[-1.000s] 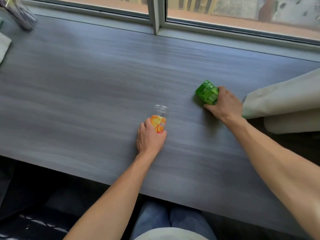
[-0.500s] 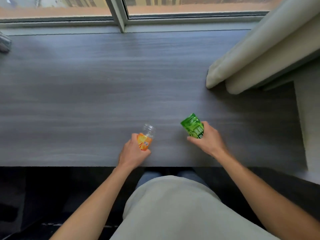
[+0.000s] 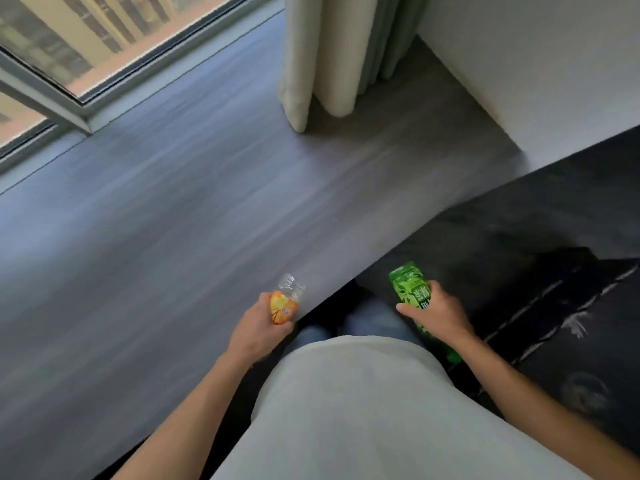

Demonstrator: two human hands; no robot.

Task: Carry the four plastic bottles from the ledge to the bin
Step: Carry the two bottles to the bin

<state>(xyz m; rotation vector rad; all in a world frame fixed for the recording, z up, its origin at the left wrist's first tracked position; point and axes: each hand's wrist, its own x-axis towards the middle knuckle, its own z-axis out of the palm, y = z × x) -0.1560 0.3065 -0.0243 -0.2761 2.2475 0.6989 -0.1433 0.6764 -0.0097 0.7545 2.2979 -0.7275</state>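
Observation:
My left hand [image 3: 259, 330] grips a clear plastic bottle with an orange label [image 3: 285, 303], held over the front edge of the grey wood-grain ledge [image 3: 166, 216]. My right hand [image 3: 438, 311] grips a green plastic bottle [image 3: 410, 289], which hangs past the ledge's edge over the dark floor. Both bottles are lifted off the ledge. No bin and no other bottles are in view.
A cream curtain [image 3: 318, 53] hangs down onto the ledge at the back, next to a white wall [image 3: 540, 57]. The window [image 3: 86, 39] runs along the ledge's far left side. A dark mat [image 3: 554, 271] covers the floor to the right.
Both hands have lifted their bottles and pulled them back to the ledge's front edge. My view has swung right, so the curtain, wall and dark floor now show.

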